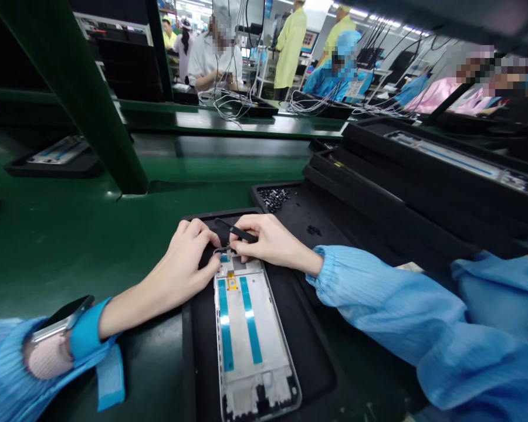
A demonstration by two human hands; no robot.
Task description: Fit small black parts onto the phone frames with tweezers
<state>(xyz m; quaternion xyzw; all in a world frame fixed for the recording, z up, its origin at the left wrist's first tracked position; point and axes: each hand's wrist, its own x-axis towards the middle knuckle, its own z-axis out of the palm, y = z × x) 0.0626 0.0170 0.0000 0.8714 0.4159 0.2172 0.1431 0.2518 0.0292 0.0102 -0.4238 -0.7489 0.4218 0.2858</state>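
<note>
Two bare hands (192,255) (270,240), one slim black tool (240,232), one smartwatch (68,313) and three phone frames (239,334) (59,150) (444,155) can be counted; two long blue strips (224,325) (250,319) are borne by the nearest frame.

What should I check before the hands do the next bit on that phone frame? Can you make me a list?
1. Phone frame lying in the black tray: ok.
2. Left hand at the frame's far end: ok.
3. Right hand holding the black tool: ok.
4. Tool's tip in the right spot: cannot tell, it's hidden.
5. Both long blue strips on the frame: ok.
6. Pile of tiny parts away from the frame: ok.
</note>
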